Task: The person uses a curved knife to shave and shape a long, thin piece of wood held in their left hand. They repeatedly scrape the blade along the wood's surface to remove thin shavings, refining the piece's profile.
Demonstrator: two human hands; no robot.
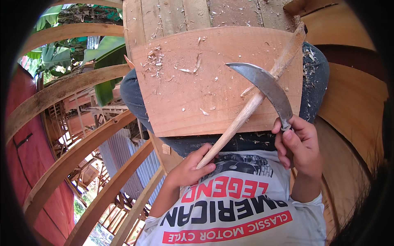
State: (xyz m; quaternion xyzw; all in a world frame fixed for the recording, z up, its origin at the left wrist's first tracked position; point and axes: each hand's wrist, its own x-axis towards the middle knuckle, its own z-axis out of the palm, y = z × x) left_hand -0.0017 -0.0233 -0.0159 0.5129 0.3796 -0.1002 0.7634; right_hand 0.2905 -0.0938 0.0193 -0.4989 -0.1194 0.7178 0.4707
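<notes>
My left hand [193, 166] is closed round the lower end of a long wooden stick [242, 117], which slants up and right across a board. The stick is pale and shaved at my end, darker and rougher at its far end. My right hand [300, 143] grips a sickle [269, 84] at the base of its curved steel blade; the handle is mostly hidden by my fingers. The blade arcs up and left over the stick, its tip above the board. Whether the edge touches the wood, I cannot tell. The flat wooden board [176, 102] lies across my lap.
Curled wood shavings [155, 59] lie on the board and on my trouser legs [314, 78]. Beyond is a plank surface [172, 16] with more chips. Wooden rails [69, 82] stand at left, with banana leaves and corrugated metal sheets [129, 164] outside. Curved wooden panels [353, 106] flank me at right.
</notes>
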